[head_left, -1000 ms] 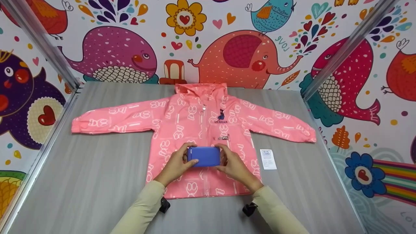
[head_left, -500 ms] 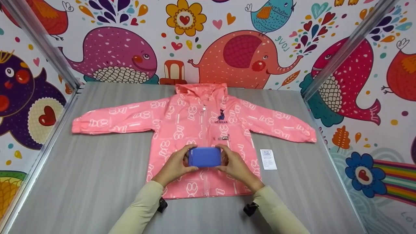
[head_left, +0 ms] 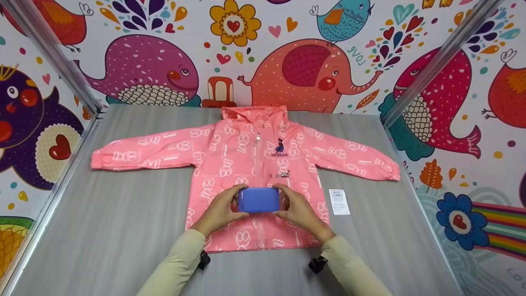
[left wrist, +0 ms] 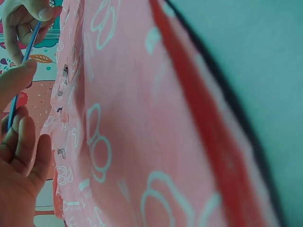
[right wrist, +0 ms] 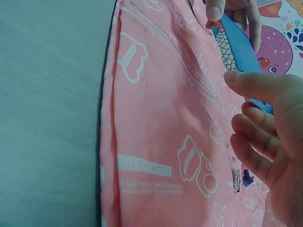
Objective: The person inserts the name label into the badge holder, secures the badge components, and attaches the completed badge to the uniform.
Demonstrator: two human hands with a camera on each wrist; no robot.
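Observation:
Both hands hold a thin, flat blue card (head_left: pixel 259 200) with rounded corners, level over the front of a jacket. My left hand (head_left: pixel 222 206) pinches its left end between thumb and fingers, and my right hand (head_left: pixel 296 206) does the same at the right end. In the left wrist view the card (left wrist: pixel 23 66) appears almost edge-on, very thin. The right wrist view shows more of its blue face (right wrist: pixel 239 45). Beneath lies the pink hooded jacket (head_left: pixel 242 164), face up with sleeves spread, white outline drawings, a front zipper and a small zipped chest pocket.
A small white printed paper card (head_left: pixel 339 202) lies on the grey table (head_left: pixel 139 213), right of the jacket's body. Metal frame posts (head_left: pixel 57 61) and walls (head_left: pixel 271 24) with cartoon animals enclose the table at the back and sides.
The blue card has come slightly lower in the head view. My left thumb has slid off its lower left face to the bottom edge. The jacket and paper card stay put.

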